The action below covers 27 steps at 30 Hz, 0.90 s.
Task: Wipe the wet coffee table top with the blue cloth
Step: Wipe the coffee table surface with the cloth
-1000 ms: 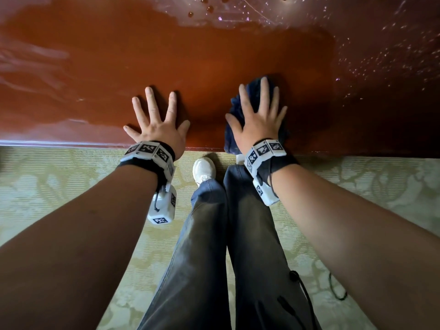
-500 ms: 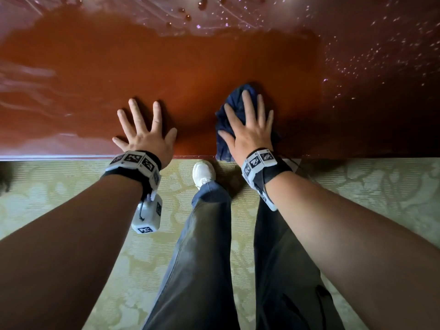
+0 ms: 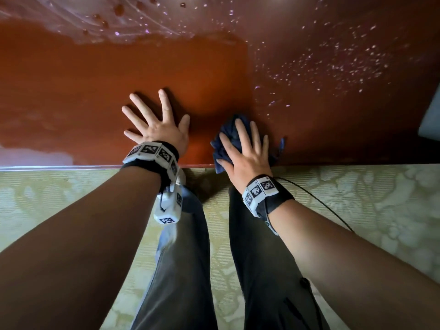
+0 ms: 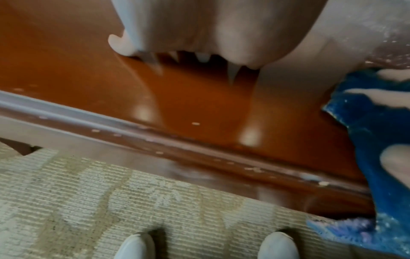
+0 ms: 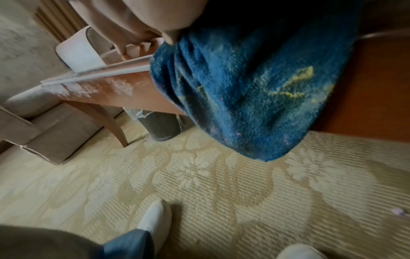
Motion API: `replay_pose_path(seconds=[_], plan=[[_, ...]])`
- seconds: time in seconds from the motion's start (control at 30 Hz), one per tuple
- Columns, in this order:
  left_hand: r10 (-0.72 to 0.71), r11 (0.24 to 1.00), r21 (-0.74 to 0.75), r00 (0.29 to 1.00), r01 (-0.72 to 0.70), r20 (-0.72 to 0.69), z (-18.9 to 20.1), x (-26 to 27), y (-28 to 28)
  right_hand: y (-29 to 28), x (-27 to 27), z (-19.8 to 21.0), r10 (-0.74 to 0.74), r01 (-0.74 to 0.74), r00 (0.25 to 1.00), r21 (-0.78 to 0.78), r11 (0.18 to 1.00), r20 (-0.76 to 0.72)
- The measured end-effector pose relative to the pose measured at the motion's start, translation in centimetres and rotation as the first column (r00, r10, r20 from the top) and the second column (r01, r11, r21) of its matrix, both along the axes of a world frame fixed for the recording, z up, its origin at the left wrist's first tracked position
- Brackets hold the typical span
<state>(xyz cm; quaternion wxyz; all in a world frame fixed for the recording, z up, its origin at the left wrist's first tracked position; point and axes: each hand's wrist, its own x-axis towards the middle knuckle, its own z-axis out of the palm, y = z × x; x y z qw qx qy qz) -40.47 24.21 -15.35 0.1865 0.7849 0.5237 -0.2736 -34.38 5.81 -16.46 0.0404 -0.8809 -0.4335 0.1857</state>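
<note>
The reddish-brown coffee table top point(image 3: 95, 91) fills the upper head view. Water droplets point(image 3: 333, 63) speckle its right part and far strip. My right hand point(image 3: 247, 153) presses flat, fingers straight, on the crumpled blue cloth point(image 3: 226, 141) at the near edge. In the right wrist view the cloth point(image 5: 255, 87) hangs over that edge below my palm point(image 5: 144, 17). My left hand point(image 3: 157, 125) lies flat beside it with fingers spread on bare table, holding nothing. The left wrist view shows that palm point(image 4: 210, 31) on the glossy top point(image 4: 199, 105), with the cloth point(image 4: 377, 131) to the right.
Patterned beige carpet point(image 3: 357, 198) lies under my legs and white shoes point(image 4: 137, 245). A dark bin point(image 5: 162, 126) stands under the table beside a curved leg point(image 5: 111, 122). Cardboard boxes point(image 5: 44, 136) sit on the floor. A white object point(image 3: 431, 120) shows at the table's right.
Both hands have shifted right along the table, up to the droplet area. The right hand has drawn the cloth back to the near edge, where it now overhangs.
</note>
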Motion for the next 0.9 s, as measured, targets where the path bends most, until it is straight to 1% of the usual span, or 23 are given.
replay_pose_path(seconds=[0.1, 0.2, 0.27, 0.37, 0.4, 0.47, 0.53, 0.63, 0.7, 0.77, 0.8, 0.9], plan=[[-0.006, 0.999, -0.033, 1.000, 0.006, -0.007, 0.3, 2.4, -2.1, -3.0, 2.3, 0.1, -0.030, 0.030, 1.000, -0.024, 0.999, 0.000], [-0.041, 0.997, -0.060, 0.999, 0.041, -0.006, 0.5, 3.9, -3.8, -4.1, 5.1, 0.1, -0.054, 0.055, 0.998, -0.059, 0.997, 0.013], [-0.063, 0.994, -0.084, 0.998, 0.063, 0.003, 0.7, 4.5, -4.7, -2.7, 7.7, 0.1, -0.110, 0.112, 0.994, -0.059, 0.992, 0.026], [-0.068, 0.993, -0.092, 0.997, 0.070, 0.019, 0.8, 4.6, -5.3, 1.7, 11.4, -0.1, -0.235, 0.236, 0.972, -0.071, 0.969, 0.031], [-0.075, 0.993, -0.091, 0.997, 0.077, 0.025, 0.8, 4.5, -5.3, 3.2, 12.1, -0.1, -0.254, 0.256, 0.966, -0.056, 0.965, 0.037], [-0.089, 0.992, -0.086, 0.996, 0.091, 0.030, 0.5, 4.1, -5.1, 5.3, 12.1, -0.4, -0.239, 0.240, 0.971, -0.040, 0.970, 0.025], [-0.095, 0.992, -0.077, 0.995, 0.098, 0.039, 0.5, 3.8, -5.0, 5.8, 10.2, -0.5, -0.136, 0.136, 0.991, -0.042, 0.990, 0.002], [-0.098, 0.992, -0.079, 0.994, 0.102, 0.045, 0.6, 3.5, -4.8, 2.2, 7.3, 0.0, 0.106, -0.108, 0.994, -0.073, 0.991, -0.029], [-0.100, 0.991, -0.086, 0.994, 0.103, 0.038, 0.7, 3.4, -4.4, -1.4, 7.6, 0.2, 0.157, -0.159, 0.987, -0.062, 0.985, -0.047], [-0.100, 0.991, -0.089, 0.994, 0.102, 0.032, 0.8, 3.4, -3.8, -3.6, 9.7, 0.5, 0.137, -0.141, 0.990, -0.097, 0.985, -0.044], [-0.098, 0.990, -0.095, 0.995, 0.100, 0.026, 0.8, 3.4, -3.6, -3.8, 11.0, 0.6, 0.100, -0.104, 0.994, -0.117, 0.988, -0.038], [-0.083, 0.990, -0.110, 0.997, 0.083, 0.010, 0.9, 3.6, -3.1, -0.5, 14.3, 0.5, -0.077, 0.078, 0.997, -0.180, 0.980, 0.014]])
